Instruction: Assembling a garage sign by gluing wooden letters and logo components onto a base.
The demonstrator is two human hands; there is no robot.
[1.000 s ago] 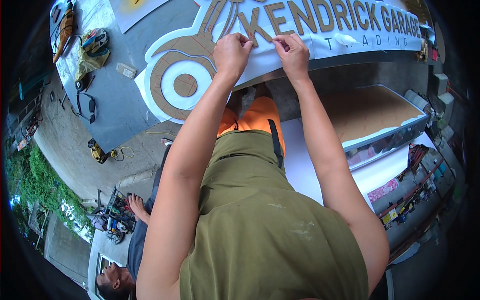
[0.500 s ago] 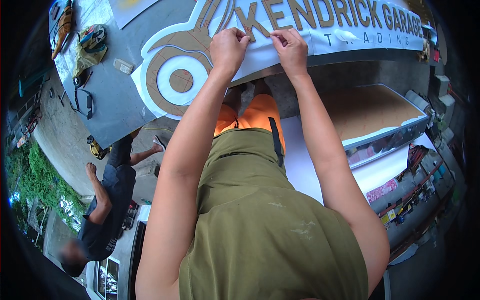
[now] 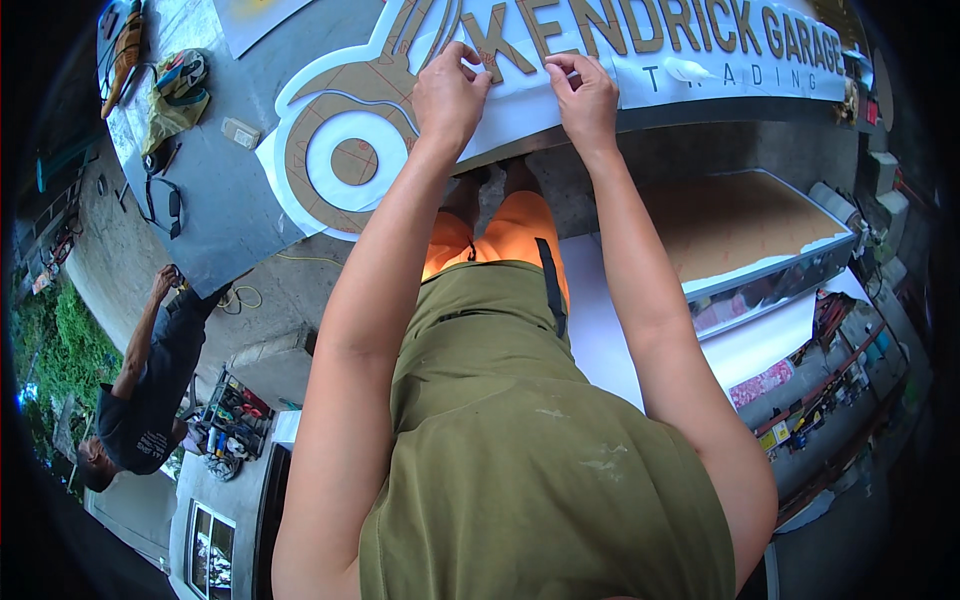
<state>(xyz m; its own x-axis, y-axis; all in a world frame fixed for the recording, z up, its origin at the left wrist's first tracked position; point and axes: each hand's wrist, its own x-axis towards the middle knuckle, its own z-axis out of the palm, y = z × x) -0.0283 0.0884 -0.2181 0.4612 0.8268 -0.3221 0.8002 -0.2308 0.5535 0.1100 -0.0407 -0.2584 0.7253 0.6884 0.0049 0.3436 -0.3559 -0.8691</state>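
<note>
Both my hands are over a white sheet sign (image 3: pixel 540 110) with thick brown cut-out letters (image 3: pixel 650 28) laid on it. My left hand (image 3: pixel 450 98) is curled beside the first large letter, thumb and fingertips close together. To its right, my right hand (image 3: pixel 585 100) has its thumb and forefinger bent toward each other near the lower edge of the letters. Anything held in either hand is too small to make out. Left of my hands lies a brown ring-shaped cut-out (image 3: pixel 310 185) around a disc (image 3: pixel 354 161). A crumpled white scrap (image 3: pixel 688 70) rests below the letters.
On the grey table (image 3: pixel 225 205) lie gloves (image 3: pixel 180 80), a small clear box (image 3: pixel 240 133), glasses (image 3: pixel 173 205) and an orange power tool (image 3: pixel 127 50). Another person (image 3: pixel 150 390) bends beyond its left corner. A brown-topped panel box (image 3: pixel 740 220) stands right of my legs.
My hands stay nearly in place, their fingers slightly shifted. The sign's left part has moved slightly left in view. The other person has moved left, an arm now reaching to the table corner.
</note>
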